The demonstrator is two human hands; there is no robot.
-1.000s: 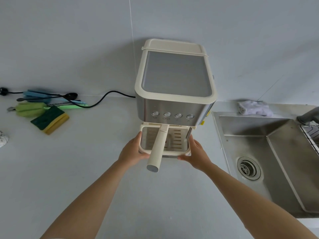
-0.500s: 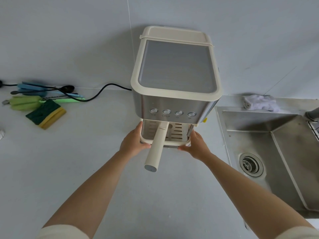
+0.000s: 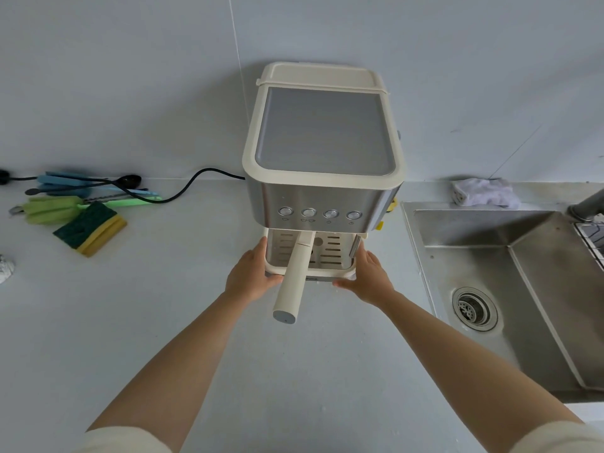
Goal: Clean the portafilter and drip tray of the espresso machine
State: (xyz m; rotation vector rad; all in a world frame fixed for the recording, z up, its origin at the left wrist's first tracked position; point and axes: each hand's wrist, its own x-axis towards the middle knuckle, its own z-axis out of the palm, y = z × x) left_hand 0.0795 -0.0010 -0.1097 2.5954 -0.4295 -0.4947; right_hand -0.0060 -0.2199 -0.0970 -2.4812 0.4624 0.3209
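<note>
One cream slotted drip tray (image 3: 327, 274), left hand (image 3: 251, 277) and right hand (image 3: 369, 277) clasping its sides.
Cream portafilter handle (image 3: 292, 282) runs lengthwise toward viewer.

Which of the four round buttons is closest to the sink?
The last button on the right. It ends the row on the side where the sink is.

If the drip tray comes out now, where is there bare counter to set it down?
Bare counter lies between the sponge and the left hand, and across the whole near side. The strip between the right hand and the sink is narrow. Brushes, the sponge and a cord crowd the far left; the portafilter handle overhangs the middle.
</note>
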